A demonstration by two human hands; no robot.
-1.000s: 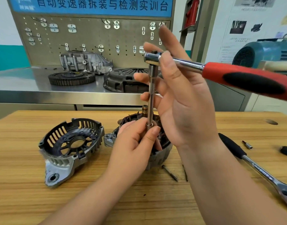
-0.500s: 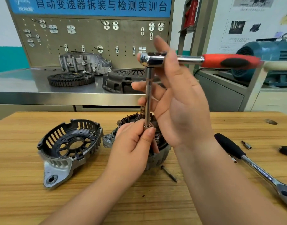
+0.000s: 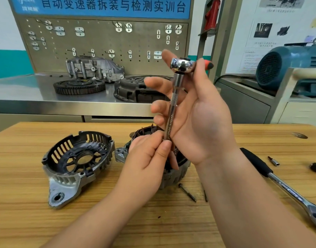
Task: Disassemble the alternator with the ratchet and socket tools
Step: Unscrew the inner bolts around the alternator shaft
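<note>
While the left hand (image 3: 146, 158) pinches the extension (image 3: 171, 115) at its end, the right hand (image 3: 198, 119) grips the ratchet (image 3: 182, 64). An alternator (image 3: 173, 178) sits beneath.

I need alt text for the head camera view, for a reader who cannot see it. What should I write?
A person's right hand holds a red-handled ratchet by its head while the left hand pinches the lower end of its extension bar over a partly dismantled alternator on a wooden table. A removed housing lies to its left, a second ratchet to its right.
</note>
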